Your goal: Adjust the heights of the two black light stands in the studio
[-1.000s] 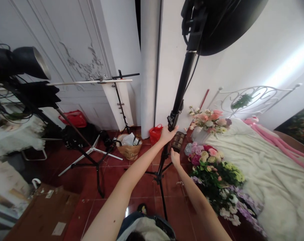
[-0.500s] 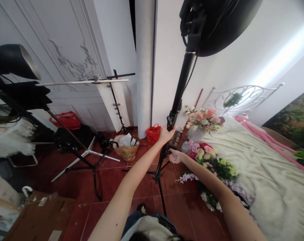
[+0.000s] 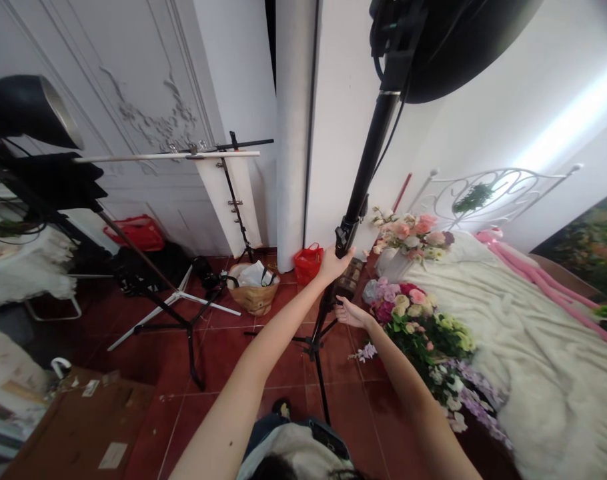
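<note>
A black light stand (image 3: 366,160) rises in front of me, tilted to the right at its top, and carries a large dark lamp shade (image 3: 458,47). My left hand (image 3: 336,263) is wrapped round its column, just below a collar with a locking knob (image 3: 341,233). Lower down, my right hand (image 3: 351,312) is closed with its fingertips at the right side of the column, on what looks like a knob that they mostly hide. A thin cable (image 3: 389,143) hangs beside the upper tube. The stand's legs (image 3: 321,383) are spread on the red tiles.
Bunches of artificial flowers (image 3: 408,307) and a bed with a cream blanket (image 3: 528,320) lie to the right. On the left are another stand (image 3: 188,333), a basket (image 3: 256,297) and a cardboard box (image 3: 83,427). A red bag (image 3: 308,263) sits by the wall.
The view has shifted slightly, so the scene sits a little differently in the picture. Both hands keep their places on the stand, with my right fingers slightly changed in pose.
</note>
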Demonstrator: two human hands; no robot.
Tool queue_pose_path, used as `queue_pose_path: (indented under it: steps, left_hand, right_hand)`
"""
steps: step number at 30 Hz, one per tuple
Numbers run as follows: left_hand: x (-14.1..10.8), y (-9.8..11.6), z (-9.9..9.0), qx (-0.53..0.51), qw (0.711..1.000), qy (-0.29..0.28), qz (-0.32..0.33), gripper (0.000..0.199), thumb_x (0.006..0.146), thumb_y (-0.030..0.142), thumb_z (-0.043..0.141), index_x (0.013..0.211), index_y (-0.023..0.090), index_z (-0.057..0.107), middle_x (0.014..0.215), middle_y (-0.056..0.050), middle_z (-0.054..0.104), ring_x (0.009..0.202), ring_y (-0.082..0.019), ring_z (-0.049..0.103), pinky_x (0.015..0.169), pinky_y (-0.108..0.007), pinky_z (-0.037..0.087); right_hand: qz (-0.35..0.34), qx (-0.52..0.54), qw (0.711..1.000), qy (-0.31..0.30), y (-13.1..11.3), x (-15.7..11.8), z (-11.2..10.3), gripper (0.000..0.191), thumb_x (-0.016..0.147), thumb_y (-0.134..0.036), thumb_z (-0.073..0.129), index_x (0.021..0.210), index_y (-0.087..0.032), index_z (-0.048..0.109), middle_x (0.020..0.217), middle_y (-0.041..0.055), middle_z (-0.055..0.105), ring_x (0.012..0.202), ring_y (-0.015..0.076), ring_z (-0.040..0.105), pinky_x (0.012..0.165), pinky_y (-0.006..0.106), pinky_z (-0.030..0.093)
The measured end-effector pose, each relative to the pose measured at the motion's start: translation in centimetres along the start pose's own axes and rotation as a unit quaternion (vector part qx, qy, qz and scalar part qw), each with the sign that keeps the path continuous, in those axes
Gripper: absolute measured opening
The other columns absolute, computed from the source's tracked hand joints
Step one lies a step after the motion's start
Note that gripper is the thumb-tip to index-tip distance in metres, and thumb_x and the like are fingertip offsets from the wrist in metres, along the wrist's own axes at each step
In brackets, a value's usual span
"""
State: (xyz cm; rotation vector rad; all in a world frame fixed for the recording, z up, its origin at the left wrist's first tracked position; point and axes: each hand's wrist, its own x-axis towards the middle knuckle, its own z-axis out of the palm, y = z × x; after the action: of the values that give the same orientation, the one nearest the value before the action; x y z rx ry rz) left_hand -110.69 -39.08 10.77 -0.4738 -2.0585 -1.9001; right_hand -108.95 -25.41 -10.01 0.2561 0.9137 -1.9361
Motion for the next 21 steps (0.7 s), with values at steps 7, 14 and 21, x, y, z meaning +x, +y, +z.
queue_pose_path:
  steps: [7, 14, 21]
  left_hand:
    - [-0.1, 0.2, 0.2, 0.006, 1.0, 0.005, -0.019, 0.041, 0.074, 0.053, 0.061, 0.058, 0.016, 0.049, 0.057, 0.002, 0.045, 0.057, -0.009, 0.041, 0.055, -0.022, 0.033]
    - [-0.1, 0.2, 0.3, 0.017, 1.0, 0.011, -0.022, 0.04, 0.076, 0.051, 0.058, 0.058, 0.016, 0.05, 0.055, 0.002, 0.045, 0.057, -0.01, 0.043, 0.055, -0.022, 0.033]
    - [-0.1, 0.1, 0.3, 0.013, 1.0, 0.01, -0.014, 0.039, 0.077, 0.05, 0.057, 0.059, 0.016, 0.052, 0.055, 0.002, 0.047, 0.057, -0.01, 0.044, 0.056, -0.023, 0.035]
  right_hand:
    - [0.129, -0.03, 0.991, -0.012, -2.0, -1.4, -0.6, 0.045, 0.093, -0.055, 0.038, 0.065, -0.02, 0.031, 0.048, -0.0105, 0.022, 0.039, 0.0051, 0.023, 0.038, 0.015, 0.019]
    - [0.069, -0.012, 0.996, 0.063, -2.2, -1.2, 0.0, 0.036, 0.098, -0.036, 0.034, 0.067, -0.019, 0.036, 0.045, -0.0106, 0.023, 0.036, 0.0045, 0.023, 0.037, 0.013, 0.021]
    - [-0.083, -0.196, 0.971, 0.109, -0.8, -1.3, -0.6, 0.024, 0.089, -0.036, 0.057, 0.079, -0.015, 0.053, 0.064, -0.0033, 0.054, 0.051, 0.0041, 0.046, 0.05, 0.014, 0.037]
